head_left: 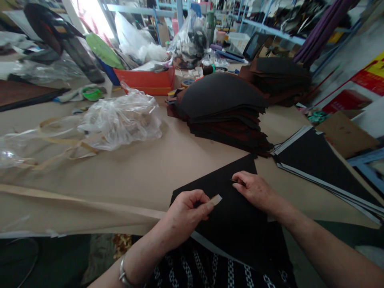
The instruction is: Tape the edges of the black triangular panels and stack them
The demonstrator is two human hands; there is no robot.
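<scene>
My left hand (189,210) is closed in a pinch around a short pale strip (216,199), whose whitish end sticks out past the thumb. Below it lies a black sheet-like panel (228,220), spread over the table edge and my lap, with a light band along its lower edge. My right hand (255,190) hovers at or just over the panel's upper right part. Its fingers are pinched together; a thin dark tip shows at them, too small to name.
Stacked dark leather-like pieces (225,98) stand behind the panel. Black panels with pale edging (327,168) lie to the right. Crumpled clear plastic (126,120) and tan straps (69,148) are at left, and an orange tray (147,80) sits farther back.
</scene>
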